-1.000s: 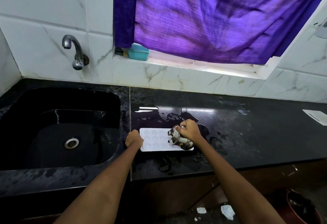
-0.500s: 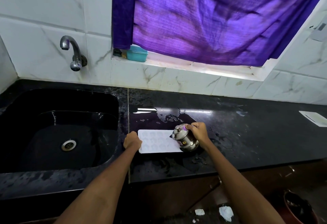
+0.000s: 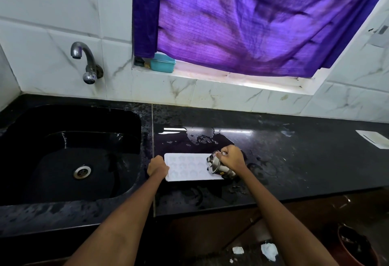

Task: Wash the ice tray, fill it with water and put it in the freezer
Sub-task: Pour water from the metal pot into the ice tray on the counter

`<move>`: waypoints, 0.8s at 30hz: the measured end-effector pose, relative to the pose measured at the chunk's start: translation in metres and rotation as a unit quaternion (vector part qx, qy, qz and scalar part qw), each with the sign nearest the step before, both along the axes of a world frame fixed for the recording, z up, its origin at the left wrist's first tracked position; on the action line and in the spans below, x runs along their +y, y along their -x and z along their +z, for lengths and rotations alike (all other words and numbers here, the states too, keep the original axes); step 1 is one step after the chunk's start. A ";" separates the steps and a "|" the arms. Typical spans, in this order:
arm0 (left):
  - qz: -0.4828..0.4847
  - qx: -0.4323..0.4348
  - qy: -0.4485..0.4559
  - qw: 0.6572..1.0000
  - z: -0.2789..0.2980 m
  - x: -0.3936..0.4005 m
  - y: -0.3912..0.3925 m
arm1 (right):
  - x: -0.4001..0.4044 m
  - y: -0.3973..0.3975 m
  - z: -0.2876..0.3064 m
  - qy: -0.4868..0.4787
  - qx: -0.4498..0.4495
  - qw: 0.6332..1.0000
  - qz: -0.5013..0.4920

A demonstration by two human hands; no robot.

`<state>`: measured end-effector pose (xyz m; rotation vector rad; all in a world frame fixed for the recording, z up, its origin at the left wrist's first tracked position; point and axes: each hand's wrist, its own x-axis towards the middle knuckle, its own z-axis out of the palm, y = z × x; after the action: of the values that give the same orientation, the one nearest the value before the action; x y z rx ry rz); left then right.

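Note:
A white ice tray (image 3: 188, 167) with several shallow moulds lies flat on the wet black counter (image 3: 294, 160), just right of the sink. My left hand (image 3: 157, 166) grips the tray's left end. My right hand (image 3: 231, 158) holds a small steel pot (image 3: 217, 165) tilted on its side, its mouth pointing left over the tray's right end. Whether water is flowing from the pot cannot be made out.
The black sink (image 3: 69, 156) with its drain lies at the left, under a wall tap (image 3: 84, 59). A teal box (image 3: 162, 63) sits on the window sill below a purple curtain (image 3: 252, 23). A white flat object (image 3: 374, 138) lies at the counter's far right.
The pot has tipped further onto its side over the tray's right end. My left hand stays on the tray's left end.

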<state>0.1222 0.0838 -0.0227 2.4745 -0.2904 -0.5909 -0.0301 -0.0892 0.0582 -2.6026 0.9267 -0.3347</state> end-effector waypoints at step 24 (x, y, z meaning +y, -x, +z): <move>-0.008 -0.010 -0.014 1.000 0.002 0.000 0.001 | -0.015 0.012 -0.004 -0.064 -0.089 0.993 -0.047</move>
<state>0.1208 0.0834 -0.0209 2.5087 -0.3118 -0.5814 -0.0418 -0.1043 0.0540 -2.3750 0.9753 -0.5073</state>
